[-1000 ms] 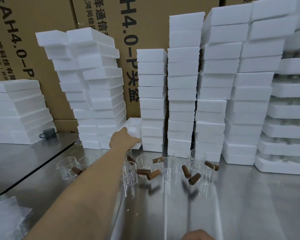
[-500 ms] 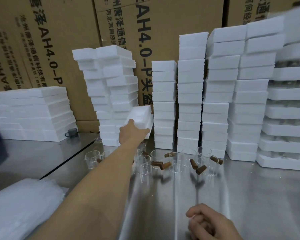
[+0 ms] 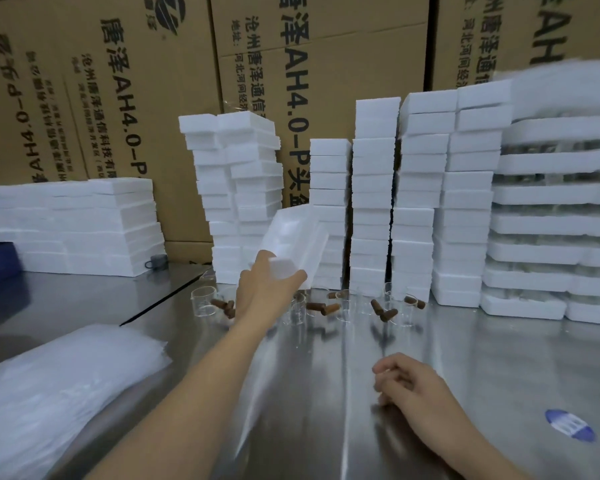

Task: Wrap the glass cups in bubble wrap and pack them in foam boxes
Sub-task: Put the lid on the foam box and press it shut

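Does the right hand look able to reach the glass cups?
Probably yes: the right hand holds nothing, and only bare steel table lies between it and the nearest glass cups. The left hand, gripping a foam box, is off to one side.

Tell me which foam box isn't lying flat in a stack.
The foam box gripped by the left hand: it is held tilted in the air, while all the others lie flat in stacks.

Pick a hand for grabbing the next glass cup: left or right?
Right, probably. The left hand grips a foam box; the right hand rests idle on the table, holding nothing, with glass cups just ahead.
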Demonstrator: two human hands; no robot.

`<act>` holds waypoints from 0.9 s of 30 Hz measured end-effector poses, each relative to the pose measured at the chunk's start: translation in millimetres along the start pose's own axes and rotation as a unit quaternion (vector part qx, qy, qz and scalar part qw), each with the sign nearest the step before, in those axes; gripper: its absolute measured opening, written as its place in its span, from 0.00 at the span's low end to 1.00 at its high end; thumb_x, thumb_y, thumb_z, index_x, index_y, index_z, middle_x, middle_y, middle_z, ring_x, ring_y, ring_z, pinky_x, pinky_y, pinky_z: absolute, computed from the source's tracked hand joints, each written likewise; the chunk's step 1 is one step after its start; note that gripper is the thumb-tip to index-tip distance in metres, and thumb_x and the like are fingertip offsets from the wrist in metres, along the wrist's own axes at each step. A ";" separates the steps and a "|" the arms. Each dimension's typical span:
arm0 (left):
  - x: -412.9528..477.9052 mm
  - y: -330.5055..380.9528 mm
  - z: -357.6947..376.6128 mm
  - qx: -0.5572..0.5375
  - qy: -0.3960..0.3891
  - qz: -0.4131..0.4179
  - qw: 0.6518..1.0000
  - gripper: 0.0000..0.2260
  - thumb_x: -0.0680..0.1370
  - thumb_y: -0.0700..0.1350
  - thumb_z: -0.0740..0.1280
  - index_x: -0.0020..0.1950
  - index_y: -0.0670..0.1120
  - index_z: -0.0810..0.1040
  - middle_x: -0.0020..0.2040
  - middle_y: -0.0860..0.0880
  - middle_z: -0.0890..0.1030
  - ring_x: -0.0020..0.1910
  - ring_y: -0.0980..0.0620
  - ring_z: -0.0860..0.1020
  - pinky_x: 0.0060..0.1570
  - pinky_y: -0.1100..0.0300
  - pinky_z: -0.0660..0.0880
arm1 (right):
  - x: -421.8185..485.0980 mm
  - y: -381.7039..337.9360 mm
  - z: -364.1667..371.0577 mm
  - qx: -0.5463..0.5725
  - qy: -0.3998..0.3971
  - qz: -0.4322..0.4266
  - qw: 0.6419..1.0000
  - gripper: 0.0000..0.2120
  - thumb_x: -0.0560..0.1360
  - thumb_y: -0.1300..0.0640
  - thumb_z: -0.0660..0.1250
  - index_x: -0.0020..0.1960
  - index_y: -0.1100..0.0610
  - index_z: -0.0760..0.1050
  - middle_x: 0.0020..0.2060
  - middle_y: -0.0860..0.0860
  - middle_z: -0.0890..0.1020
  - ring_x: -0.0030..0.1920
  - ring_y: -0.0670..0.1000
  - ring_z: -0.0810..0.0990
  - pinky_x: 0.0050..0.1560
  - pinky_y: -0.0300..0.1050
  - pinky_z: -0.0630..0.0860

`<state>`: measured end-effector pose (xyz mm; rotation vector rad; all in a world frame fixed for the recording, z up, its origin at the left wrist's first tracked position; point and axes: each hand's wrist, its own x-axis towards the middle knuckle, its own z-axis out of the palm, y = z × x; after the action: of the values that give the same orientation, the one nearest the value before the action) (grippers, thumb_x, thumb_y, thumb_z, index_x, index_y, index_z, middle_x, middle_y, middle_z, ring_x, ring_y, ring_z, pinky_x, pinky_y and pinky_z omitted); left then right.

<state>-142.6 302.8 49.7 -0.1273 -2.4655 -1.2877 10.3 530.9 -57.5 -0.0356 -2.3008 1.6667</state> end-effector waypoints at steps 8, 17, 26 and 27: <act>-135.2 -15.9 14.1 -0.051 -0.070 0.056 0.995 0.25 0.66 0.72 0.68 0.59 0.68 0.66 0.55 0.57 0.77 0.51 0.56 0.78 0.41 0.60 0.75 | -37.4 6.0 -12.8 0.086 0.166 0.038 0.982 0.05 0.81 0.52 0.70 0.47 0.49 0.83 0.44 0.56 0.86 0.41 0.52 0.84 0.40 0.47 0.78; -204.9 10.6 48.5 0.108 -0.168 0.181 0.963 0.29 0.69 0.75 0.64 0.66 0.66 0.63 0.60 0.55 0.68 0.60 0.47 0.74 0.53 0.48 0.76 | -45.3 -18.0 -48.5 0.163 0.189 0.094 0.964 0.36 0.73 0.28 0.70 0.74 0.43 0.65 0.57 0.52 0.84 0.49 0.56 0.88 0.46 0.54 0.84; -212.0 9.9 54.0 0.033 -0.191 0.222 0.956 0.37 0.70 0.78 0.65 0.75 0.78 0.53 0.53 0.59 0.77 0.54 0.54 0.79 0.54 0.48 0.79 | -33.5 -5.7 -76.0 0.093 0.235 0.122 0.960 0.31 0.72 0.30 0.67 0.67 0.48 0.75 0.59 0.47 0.82 0.58 0.55 0.83 0.56 0.52 0.79; -210.8 8.6 55.1 0.016 -0.201 0.214 0.956 0.37 0.70 0.77 0.67 0.75 0.78 0.52 0.53 0.59 0.76 0.53 0.56 0.79 0.53 0.49 0.79 | -36.2 -6.1 -79.1 0.062 0.255 0.117 0.958 0.28 0.74 0.30 0.66 0.67 0.46 0.74 0.60 0.44 0.80 0.59 0.52 0.80 0.53 0.46 0.76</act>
<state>41.3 369.9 -46.3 -0.9459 -2.5717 -1.1095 65.9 595.1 -37.6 -0.6552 -1.8524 1.6619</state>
